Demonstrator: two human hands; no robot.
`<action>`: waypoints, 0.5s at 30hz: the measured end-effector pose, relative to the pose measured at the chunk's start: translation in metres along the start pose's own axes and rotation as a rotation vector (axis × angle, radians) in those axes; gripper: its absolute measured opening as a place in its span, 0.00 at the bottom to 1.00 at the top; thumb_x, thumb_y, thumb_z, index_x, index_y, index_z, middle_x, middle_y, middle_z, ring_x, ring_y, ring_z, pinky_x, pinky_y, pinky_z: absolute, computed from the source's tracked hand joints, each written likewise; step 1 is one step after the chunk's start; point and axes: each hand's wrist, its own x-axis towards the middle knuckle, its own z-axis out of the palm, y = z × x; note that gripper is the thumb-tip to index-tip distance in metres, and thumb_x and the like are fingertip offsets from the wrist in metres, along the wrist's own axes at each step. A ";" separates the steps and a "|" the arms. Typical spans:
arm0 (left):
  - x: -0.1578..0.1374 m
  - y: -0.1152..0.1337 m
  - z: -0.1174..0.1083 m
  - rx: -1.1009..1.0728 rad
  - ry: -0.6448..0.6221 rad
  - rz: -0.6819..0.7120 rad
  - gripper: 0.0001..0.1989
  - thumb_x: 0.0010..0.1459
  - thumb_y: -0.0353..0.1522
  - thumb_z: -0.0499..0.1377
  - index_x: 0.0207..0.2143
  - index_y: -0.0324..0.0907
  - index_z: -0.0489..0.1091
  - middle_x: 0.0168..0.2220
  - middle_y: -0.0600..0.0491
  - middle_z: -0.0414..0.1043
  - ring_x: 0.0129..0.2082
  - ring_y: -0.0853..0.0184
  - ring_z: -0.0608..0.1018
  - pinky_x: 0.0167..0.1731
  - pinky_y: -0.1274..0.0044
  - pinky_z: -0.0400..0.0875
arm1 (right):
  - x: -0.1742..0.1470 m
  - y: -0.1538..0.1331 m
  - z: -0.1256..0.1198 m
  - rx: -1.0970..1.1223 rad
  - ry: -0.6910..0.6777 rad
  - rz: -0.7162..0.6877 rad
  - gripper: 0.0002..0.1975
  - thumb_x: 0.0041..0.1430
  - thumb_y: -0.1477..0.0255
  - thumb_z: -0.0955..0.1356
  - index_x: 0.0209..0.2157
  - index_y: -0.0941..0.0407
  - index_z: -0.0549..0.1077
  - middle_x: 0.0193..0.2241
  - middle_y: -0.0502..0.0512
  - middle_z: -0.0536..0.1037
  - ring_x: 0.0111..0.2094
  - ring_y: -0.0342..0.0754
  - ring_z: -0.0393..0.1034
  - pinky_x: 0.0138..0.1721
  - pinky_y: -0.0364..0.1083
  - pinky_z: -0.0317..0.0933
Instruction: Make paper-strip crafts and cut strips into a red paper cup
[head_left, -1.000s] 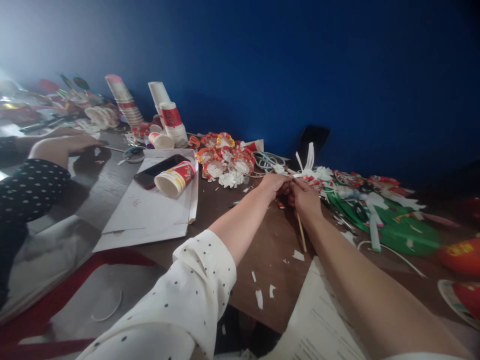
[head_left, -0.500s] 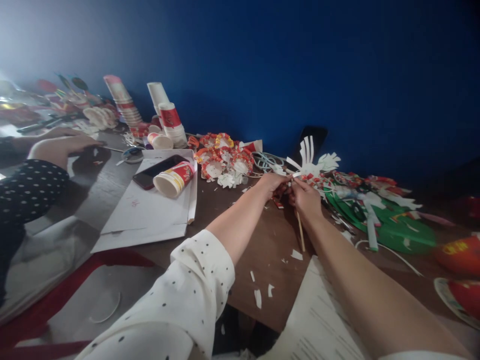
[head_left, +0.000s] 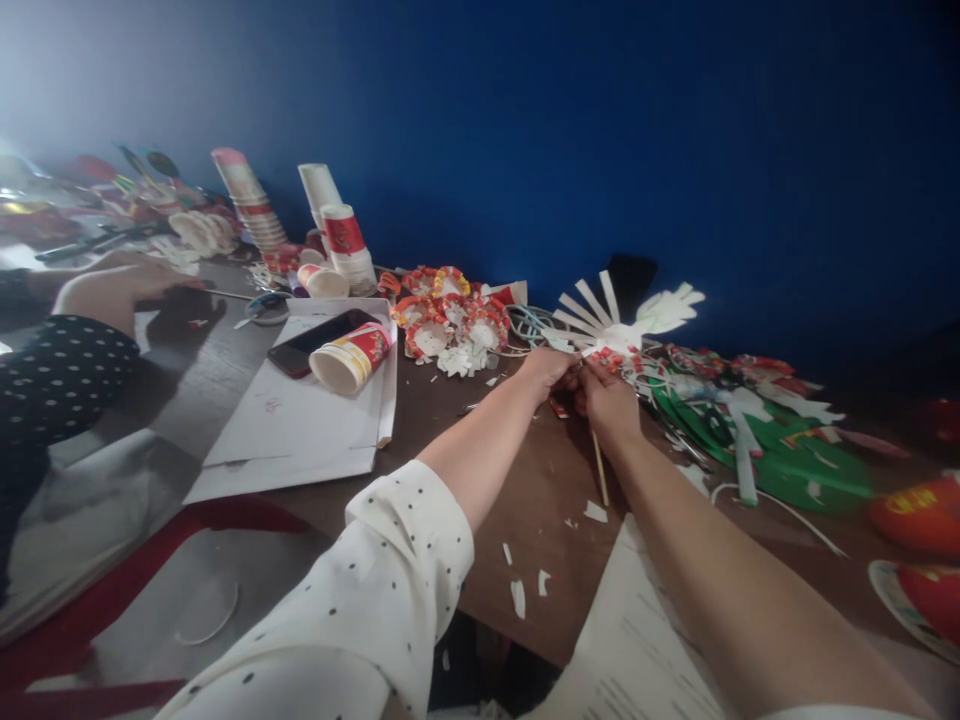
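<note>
Both my hands are together over the brown table, around the near side of a cut paper cup (head_left: 621,342). Its wall is sliced into white strips that fan out to the left, with a rounded, petal-like piece on the right and red bits near its base. My left hand (head_left: 551,372) is closed at its left edge, fingertips partly hidden. My right hand (head_left: 611,400) pinches it from the right, its fingers close to the left ones. A thin wooden stick (head_left: 600,468) slants down beneath my right hand; I cannot tell whether it is held.
Left of my hands lie red-and-white cut cups (head_left: 450,318). Beyond are stacked paper cups (head_left: 345,245), a phone (head_left: 319,342) and a loose cup (head_left: 351,358) on white card (head_left: 292,430). Right is a green disc (head_left: 810,470) under scraps. A co-worker's arm (head_left: 112,290) is far left.
The cut cup has turned in my hands: more white strips now fan out to the left, and the petal-like piece reaches farther right. My hands have stayed nearly in place.
</note>
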 end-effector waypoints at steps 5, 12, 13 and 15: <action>0.008 -0.004 0.001 0.086 -0.010 0.066 0.11 0.50 0.27 0.63 0.19 0.39 0.64 0.13 0.59 0.61 0.14 0.77 0.63 0.19 0.82 0.61 | -0.006 -0.009 0.005 0.075 0.020 0.032 0.20 0.49 0.66 0.66 0.45 0.55 0.74 0.14 0.44 0.64 0.14 0.42 0.54 0.16 0.43 0.50; 0.000 0.002 0.000 0.001 -0.037 -0.002 0.11 0.50 0.27 0.64 0.19 0.37 0.65 0.14 0.58 0.63 0.14 0.77 0.65 0.19 0.83 0.62 | -0.007 -0.010 0.007 0.171 -0.022 0.014 0.12 0.47 0.64 0.68 0.35 0.53 0.71 0.14 0.44 0.62 0.14 0.41 0.52 0.16 0.43 0.47; -0.001 0.002 0.000 -0.010 -0.036 -0.008 0.10 0.51 0.26 0.63 0.20 0.37 0.66 0.14 0.58 0.63 0.15 0.77 0.66 0.19 0.83 0.62 | -0.007 -0.010 0.007 0.186 -0.022 0.017 0.11 0.47 0.64 0.68 0.33 0.53 0.71 0.13 0.43 0.61 0.14 0.41 0.52 0.15 0.43 0.46; 0.000 0.002 0.000 -0.057 -0.008 -0.045 0.10 0.50 0.25 0.63 0.19 0.36 0.66 0.15 0.56 0.64 0.16 0.76 0.66 0.20 0.83 0.63 | -0.007 -0.011 0.007 0.192 -0.030 0.020 0.08 0.47 0.65 0.68 0.29 0.53 0.69 0.13 0.43 0.59 0.13 0.40 0.51 0.16 0.43 0.45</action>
